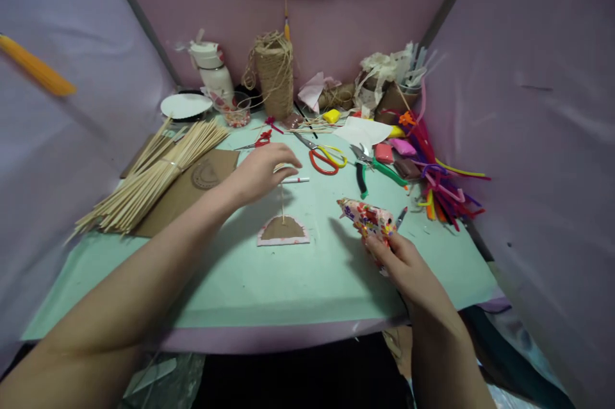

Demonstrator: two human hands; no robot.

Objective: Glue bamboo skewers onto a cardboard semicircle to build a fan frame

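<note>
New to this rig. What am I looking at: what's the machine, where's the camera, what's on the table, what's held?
No machine: these are a person's bare hands, seen in one picture from a head-worn camera looking forward and down. The left hand appears to pinch a thin stick standing on a half-round brown piece. The right hand holds what looks like a patterned glue gun. Around them on the table lie bundled sticks, red-and-yellow-handled scissors, green-handled cutters and colourful fuzzy stems.
</note>
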